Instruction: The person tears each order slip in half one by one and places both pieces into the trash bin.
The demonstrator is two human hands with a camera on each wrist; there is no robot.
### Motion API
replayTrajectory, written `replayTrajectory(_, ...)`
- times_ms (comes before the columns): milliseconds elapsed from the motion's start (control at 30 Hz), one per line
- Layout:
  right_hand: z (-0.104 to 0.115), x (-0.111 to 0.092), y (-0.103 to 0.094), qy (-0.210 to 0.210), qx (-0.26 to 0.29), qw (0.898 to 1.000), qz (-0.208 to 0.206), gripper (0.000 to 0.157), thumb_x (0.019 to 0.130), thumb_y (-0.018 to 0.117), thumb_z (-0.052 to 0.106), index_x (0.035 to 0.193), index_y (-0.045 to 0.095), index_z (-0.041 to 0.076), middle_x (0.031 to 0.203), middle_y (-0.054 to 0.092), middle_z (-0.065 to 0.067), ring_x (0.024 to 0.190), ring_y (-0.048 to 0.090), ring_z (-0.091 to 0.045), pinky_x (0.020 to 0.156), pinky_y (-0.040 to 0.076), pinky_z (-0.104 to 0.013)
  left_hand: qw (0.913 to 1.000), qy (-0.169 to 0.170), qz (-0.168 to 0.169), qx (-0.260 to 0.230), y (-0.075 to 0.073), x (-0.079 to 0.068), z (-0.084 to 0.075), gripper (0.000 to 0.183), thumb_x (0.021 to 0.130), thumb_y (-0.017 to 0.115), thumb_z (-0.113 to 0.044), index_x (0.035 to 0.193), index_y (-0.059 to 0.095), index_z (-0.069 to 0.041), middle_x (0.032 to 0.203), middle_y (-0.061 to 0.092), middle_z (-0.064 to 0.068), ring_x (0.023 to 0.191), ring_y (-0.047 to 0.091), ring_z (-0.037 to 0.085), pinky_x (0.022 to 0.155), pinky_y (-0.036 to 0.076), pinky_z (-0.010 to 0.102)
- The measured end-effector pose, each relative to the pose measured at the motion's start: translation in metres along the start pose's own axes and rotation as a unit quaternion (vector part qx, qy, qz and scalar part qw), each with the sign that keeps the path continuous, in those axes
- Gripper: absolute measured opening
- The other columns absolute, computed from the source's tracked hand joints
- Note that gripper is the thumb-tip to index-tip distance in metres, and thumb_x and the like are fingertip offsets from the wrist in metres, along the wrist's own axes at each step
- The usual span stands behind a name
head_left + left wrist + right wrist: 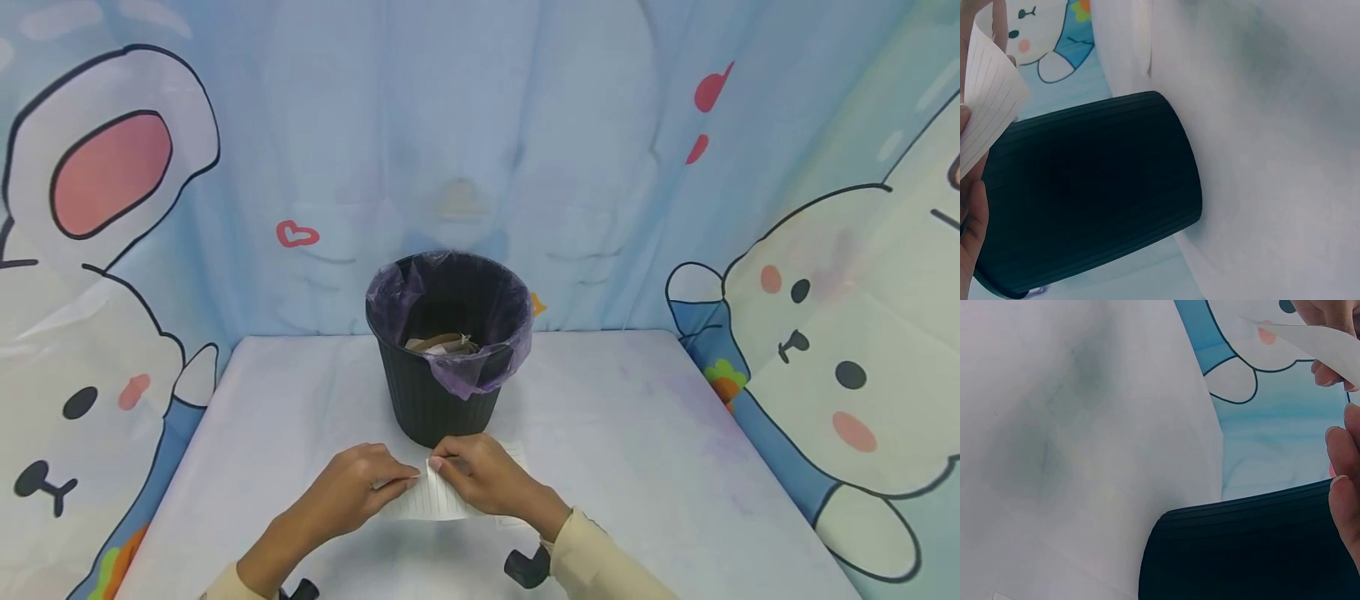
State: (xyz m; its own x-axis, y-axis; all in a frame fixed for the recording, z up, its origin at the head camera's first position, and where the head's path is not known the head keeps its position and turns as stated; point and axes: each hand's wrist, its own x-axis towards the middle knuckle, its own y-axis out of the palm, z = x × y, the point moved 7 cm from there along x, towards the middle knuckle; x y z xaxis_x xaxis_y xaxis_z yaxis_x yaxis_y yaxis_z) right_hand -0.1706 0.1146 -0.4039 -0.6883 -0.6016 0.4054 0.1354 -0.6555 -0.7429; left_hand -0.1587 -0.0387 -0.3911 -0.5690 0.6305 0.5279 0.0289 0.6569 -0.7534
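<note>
A white sheet of lined paper (433,502) is held just above the table in front of the bin. My left hand (362,483) pinches its upper edge between thumb and fingers. Close beside it, my right hand (483,475) pinches the same edge, with a small raised fold or split showing between the two hands. In the left wrist view the ruled paper (994,100) curves upward at a corner. From the right wrist the paper (1329,347) appears nearly edge-on, with fingers (1342,456) below it.
A black ribbed bin (438,408) with a purple plastic liner (480,371) stands right behind the hands. Brown and white scraps (446,343) lie inside it. Another pale sheet (512,523) lies flat on the white table (637,467) under my right hand. A printed curtain (465,125) hangs behind.
</note>
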Motion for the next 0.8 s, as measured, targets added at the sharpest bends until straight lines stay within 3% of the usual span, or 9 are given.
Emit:
replayTrajectory(433, -0.0047, 0.0, -0.002, 0.014, 0.0, 1.0, -0.004, 0.012, 0.1, 0.061, 0.012, 0.093, 0.071, 0.008, 0.089, 0.075, 0.0, 0.081, 0.064, -0.003, 0.077, 0.057, -0.023, 0.9998, 0.014, -0.003, 0.011, -0.0019, 0.0058, -0.0035, 0.015, 0.081, 0.082, -0.007, 0.095, 0.082, -0.013, 0.08, 0.074, -0.007, 0.068, 0.056, -0.002, 0.06, 0.045, 0.012)
replayTrajectory(800, -0.0062, -0.0018, -0.0028, 0.016, 0.01, 1.0, -0.01, 0.012, 0.1, 0.062, 0.011, 0.093, 0.071, 0.008, 0.089, 0.075, -0.001, 0.079, 0.063, -0.002, 0.075, 0.056, -0.022, 0.9999, 0.0, 0.01, 0.012, 0.0012, 0.0075, -0.0003, 0.013, 0.082, 0.081, -0.008, 0.094, 0.082, -0.013, 0.081, 0.075, -0.007, 0.069, 0.058, -0.001, 0.061, 0.047, 0.013)
